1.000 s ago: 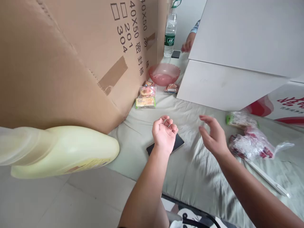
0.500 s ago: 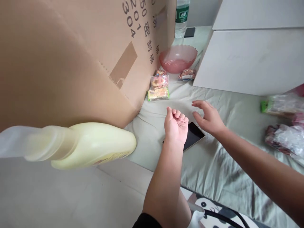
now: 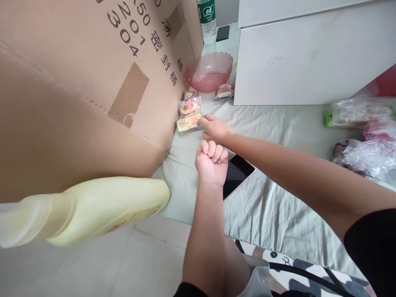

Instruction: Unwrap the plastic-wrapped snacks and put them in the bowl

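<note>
My left hand (image 3: 212, 163) is curled into a fist, palm side up, over the green sheet, and nothing shows in it. Just beneath and to its right lies a dark-screened tablet or large phone (image 3: 236, 175), partly covered by the wrist. My right hand (image 3: 215, 128) reaches across from the right with thumb and forefinger apart. Its fingertips are at the right end of a yellow-and-green snack packet (image 3: 188, 123); I cannot tell whether they press on it. Behind that packet lie a clear-wrapped round snack (image 3: 188, 107) and a small reddish-brown packet (image 3: 191, 95).
A large cardboard box (image 3: 123, 99) walls off the left. A pale yellow bottle (image 3: 114, 202) stands in front of it. Behind are a pink bowl (image 3: 208, 78), a wrapped snack (image 3: 224, 91), a water bottle (image 3: 208, 24) and a white box (image 3: 293, 62). Plastic-wrapped packets (image 3: 368, 154) lie at right.
My right hand has moved left and forward to the snack packet's edge. The left hand's fingers have curled tighter into a fist. The whole view has shifted somewhat.
</note>
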A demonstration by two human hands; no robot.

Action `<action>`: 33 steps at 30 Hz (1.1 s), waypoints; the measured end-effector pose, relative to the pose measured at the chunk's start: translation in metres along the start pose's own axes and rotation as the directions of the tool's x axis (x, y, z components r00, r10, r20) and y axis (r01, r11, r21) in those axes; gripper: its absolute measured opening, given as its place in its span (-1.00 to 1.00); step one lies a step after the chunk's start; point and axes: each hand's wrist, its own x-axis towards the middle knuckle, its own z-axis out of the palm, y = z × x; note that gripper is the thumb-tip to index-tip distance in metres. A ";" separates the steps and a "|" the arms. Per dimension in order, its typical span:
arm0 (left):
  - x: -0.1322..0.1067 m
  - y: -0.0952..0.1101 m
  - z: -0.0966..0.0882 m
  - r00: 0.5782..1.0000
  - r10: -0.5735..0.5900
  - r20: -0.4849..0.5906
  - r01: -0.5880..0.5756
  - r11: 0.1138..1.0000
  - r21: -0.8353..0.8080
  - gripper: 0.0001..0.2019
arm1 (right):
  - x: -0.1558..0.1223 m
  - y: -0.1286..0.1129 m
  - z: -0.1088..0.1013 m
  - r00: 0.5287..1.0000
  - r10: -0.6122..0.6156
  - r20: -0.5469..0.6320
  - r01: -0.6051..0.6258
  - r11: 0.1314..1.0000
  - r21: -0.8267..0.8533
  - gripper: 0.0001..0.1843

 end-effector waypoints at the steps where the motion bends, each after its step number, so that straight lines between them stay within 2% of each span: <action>1: 0.000 0.003 -0.001 1.000 -0.013 0.006 0.013 1.000 0.005 -0.64 | -0.006 0.003 -0.001 1.000 -0.001 -0.021 0.002 1.000 0.010 -0.47; 4: 0.002 0.009 -0.004 1.000 -0.027 0.007 0.027 0.999 0.031 -0.63 | -0.054 0.011 -0.018 0.984 -0.028 -0.175 0.044 0.995 0.090 -0.51; 6: 0.004 0.010 -0.005 1.000 -0.018 0.009 0.017 0.999 0.048 -0.63 | -0.110 0.017 -0.037 0.929 -0.027 -0.368 0.085 0.986 0.141 -0.59; 8: 0.005 0.006 -0.003 1.000 -0.012 0.027 0.010 0.996 0.087 -0.62 | -0.179 0.022 -0.058 0.861 0.070 -0.504 -0.009 0.992 0.123 -0.67; 10: 0.003 -0.002 0.001 0.998 -0.020 0.052 0.012 0.989 0.146 -0.62 | -0.246 0.032 -0.077 0.753 0.193 -0.629 -0.200 0.978 0.061 -0.77; 12: 0.001 -0.013 0.007 0.997 -0.037 0.066 0.023 0.980 0.196 -0.61 | -0.301 0.047 -0.091 0.574 0.328 -0.750 -0.420 0.905 0.074 -0.82; 13: -0.001 -0.019 0.010 0.997 -0.046 0.066 0.030 0.976 0.214 -0.62 | -0.321 0.058 -0.097 0.483 0.402 -0.778 -0.519 0.847 0.116 -0.78; 14: -0.003 -0.026 0.013 0.996 -0.055 0.063 0.039 0.973 0.229 -0.62 | -0.336 0.069 -0.102 0.418 0.460 -0.783 -0.586 0.795 0.155 -0.69; 15: -0.004 -0.032 0.015 0.996 -0.064 0.058 0.048 0.969 0.243 -0.63 | -0.346 0.081 -0.106 0.384 0.507 -0.772 -0.631 0.754 0.182 -0.55; 16: -0.005 -0.038 0.017 0.996 -0.071 0.052 0.055 0.964 0.259 -0.63 | -0.352 0.094 -0.110 0.384 0.543 -0.747 -0.656 0.729 0.193 -0.36; 18: -0.006 -0.049 0.020 0.996 -0.078 0.042 0.062 0.953 0.295 -0.64 | -0.355 0.117 -0.117 0.448 0.576 -0.684 -0.664 0.727 0.176 0.03; 20: -0.006 -0.057 0.021 0.996 -0.078 0.034 0.062 0.940 0.336 -0.65 | -0.349 0.135 -0.124 0.510 0.593 -0.623 -0.660 0.734 0.159 0.24; 22: -0.007 -0.063 0.022 0.997 -0.077 0.027 0.061 0.925 0.375 -0.66 | -0.340 0.147 -0.130 0.545 0.615 -0.570 -0.664 0.732 0.154 0.23; 27: -0.008 -0.073 0.025 0.996 -0.074 0.048 0.045 0.898 0.438 -0.66 | -0.317 0.160 -0.137 0.584 0.630 -0.512 -0.664 0.734 0.145 -0.04; 30: -0.008 -0.073 0.025 0.995 -0.079 0.067 0.039 0.889 0.456 -0.67 | -0.304 0.168 -0.135 0.621 0.590 -0.516 -0.615 0.775 0.147 -0.07; 33: -0.007 -0.070 0.024 0.994 -0.083 0.077 0.039 0.890 0.455 -0.68 | -0.291 0.177 -0.132 0.635 0.576 -0.514 -0.591 0.791 0.157 -0.06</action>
